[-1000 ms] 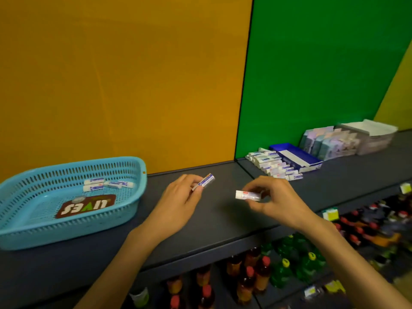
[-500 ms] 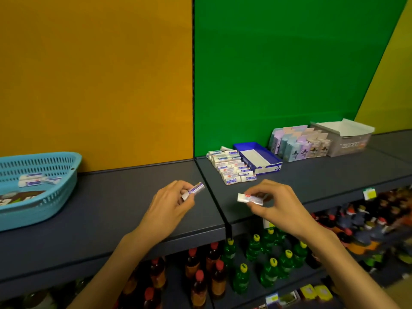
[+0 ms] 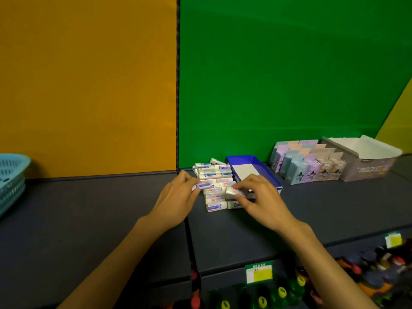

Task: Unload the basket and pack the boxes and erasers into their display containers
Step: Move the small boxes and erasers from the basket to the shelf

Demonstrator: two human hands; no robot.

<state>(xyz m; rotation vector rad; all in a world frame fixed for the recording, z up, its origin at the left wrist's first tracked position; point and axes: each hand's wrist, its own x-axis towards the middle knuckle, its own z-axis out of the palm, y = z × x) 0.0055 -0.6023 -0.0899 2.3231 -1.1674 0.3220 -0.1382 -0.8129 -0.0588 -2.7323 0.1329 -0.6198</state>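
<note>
The left hand (image 3: 178,197) and right hand (image 3: 256,195) each pinch one eraser (image 3: 201,186) over the stacked erasers (image 3: 214,192) near the shelf (image 3: 323,204) back edge, probably to add them.

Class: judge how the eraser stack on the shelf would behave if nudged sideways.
The eraser stack is loose, uneven layers, so it would probably topple or scatter. Flat-sided blocks should slide, not roll. Each seems light: the left hand pinches one easily.
</note>
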